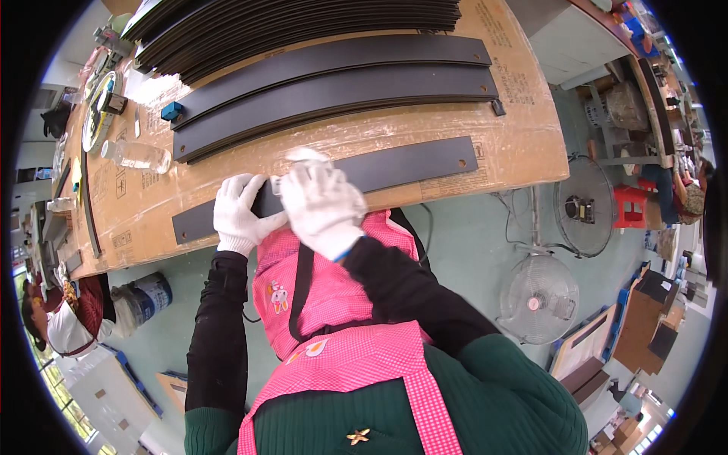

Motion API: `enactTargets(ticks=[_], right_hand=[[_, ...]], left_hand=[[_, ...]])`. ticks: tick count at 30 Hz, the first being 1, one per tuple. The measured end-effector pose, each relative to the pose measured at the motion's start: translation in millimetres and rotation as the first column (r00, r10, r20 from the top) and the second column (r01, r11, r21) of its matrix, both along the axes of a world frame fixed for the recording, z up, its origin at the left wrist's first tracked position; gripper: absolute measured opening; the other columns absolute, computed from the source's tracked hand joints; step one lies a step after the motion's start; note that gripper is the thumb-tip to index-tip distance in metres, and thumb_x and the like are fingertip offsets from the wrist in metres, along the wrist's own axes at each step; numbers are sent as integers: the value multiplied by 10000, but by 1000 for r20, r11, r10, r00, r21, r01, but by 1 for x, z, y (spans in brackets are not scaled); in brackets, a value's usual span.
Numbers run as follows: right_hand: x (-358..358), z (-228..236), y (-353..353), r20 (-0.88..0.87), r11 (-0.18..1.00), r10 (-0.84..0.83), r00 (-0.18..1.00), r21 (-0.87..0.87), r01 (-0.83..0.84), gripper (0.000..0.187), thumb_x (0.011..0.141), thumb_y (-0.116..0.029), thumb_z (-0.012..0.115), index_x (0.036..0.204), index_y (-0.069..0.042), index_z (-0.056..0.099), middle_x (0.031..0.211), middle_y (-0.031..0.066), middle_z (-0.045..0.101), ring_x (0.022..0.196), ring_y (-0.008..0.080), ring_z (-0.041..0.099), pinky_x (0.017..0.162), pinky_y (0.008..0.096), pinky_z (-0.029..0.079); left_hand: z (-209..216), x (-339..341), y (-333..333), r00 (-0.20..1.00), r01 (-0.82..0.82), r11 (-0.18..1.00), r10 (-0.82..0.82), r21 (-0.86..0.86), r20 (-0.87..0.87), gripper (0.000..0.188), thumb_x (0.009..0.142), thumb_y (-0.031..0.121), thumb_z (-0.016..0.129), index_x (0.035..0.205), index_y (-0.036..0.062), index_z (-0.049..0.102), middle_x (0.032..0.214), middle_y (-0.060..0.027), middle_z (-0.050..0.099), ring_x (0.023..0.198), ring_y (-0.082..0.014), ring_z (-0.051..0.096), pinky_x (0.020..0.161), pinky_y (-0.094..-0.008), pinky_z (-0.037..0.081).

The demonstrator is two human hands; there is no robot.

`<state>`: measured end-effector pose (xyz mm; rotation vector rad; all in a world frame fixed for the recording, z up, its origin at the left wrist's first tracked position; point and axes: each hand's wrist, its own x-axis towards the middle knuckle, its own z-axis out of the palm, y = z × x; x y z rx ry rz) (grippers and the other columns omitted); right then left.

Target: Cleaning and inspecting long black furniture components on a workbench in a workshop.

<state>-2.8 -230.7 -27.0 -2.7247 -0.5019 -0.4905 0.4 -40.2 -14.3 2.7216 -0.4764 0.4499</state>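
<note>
A long dark grey strip (409, 167) with a hole near its end lies along the table's near edge. My left hand (241, 212), in a white glove, rests on its left part with thumb and fingers spread. On the strip beside it, my right hand (322, 203), gloved too, is closed and slightly blurred by motion. A white cloth-like piece (307, 155) sticks out beyond its fingers; most of it is hidden under the glove. Farther back are two low stacks of similar strips, a front stack (341, 106) and a rear stack (334, 61).
A taller pile of dark strips (303, 30) fills the back of the cardboard-covered table (523, 144). To the left are a clear bottle (136, 155), a small blue block (172, 111) and a tape roll (114, 103). Fans (538, 299) stand at right; another person (72, 318) is at left.
</note>
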Motion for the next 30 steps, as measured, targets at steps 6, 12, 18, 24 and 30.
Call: enactTargets(ticks=[6, 12, 18, 24, 30], right_hand=[[56, 2, -176, 90, 918, -397, 914, 13, 397, 241, 1030, -370, 584, 1026, -172, 723, 1194, 50, 698, 1138, 293, 623, 922, 480, 499], [61, 23, -331, -596, 542, -602, 531, 183, 820, 387, 1026, -494, 615, 1187, -167, 744, 1134, 154, 702, 1070, 318, 679, 951, 445, 537], [34, 55, -102, -109, 995, -104, 989, -5, 104, 224, 980, -243, 582, 1012, -63, 712, 1110, 151, 691, 1034, 297, 674, 835, 446, 550], [44, 14, -134, 19, 949, -311, 950, 53, 310, 179, 933, -301, 611, 1005, -184, 725, 1214, 52, 656, 1083, 319, 615, 843, 496, 518], [52, -18, -338, 300, 727, -484, 822, -385, 569, 233, 1023, -334, 654, 1036, -111, 722, 981, 84, 687, 833, 240, 683, 783, 433, 554]], left_hand=[[6, -8, 9, 998, -47, 999, 47, 10, -39, 713, 522, 437, 946, 1108, 88, 741, 1090, -101, 678, 1031, -336, 658, 927, -457, 541], [-2, -1, 8, 999, -42, 999, 42, -1, -31, 736, 515, 410, 937, 1151, 96, 739, 1118, -117, 684, 1066, -356, 651, 942, -466, 542], [5, -6, 6, 999, -40, 999, 40, 23, 3, 707, 538, 447, 935, 1117, 94, 738, 1090, -98, 680, 1023, -336, 661, 914, -453, 546], [7, -6, 10, 998, -51, 998, 53, 48, -38, 706, 525, 424, 941, 1115, 92, 742, 1095, -95, 681, 1036, -333, 659, 921, -455, 546], [9, 0, 0, 1000, -29, 999, 29, 15, -13, 715, 530, 438, 949, 1114, 82, 741, 1097, -99, 681, 1041, -337, 656, 916, -456, 544]])
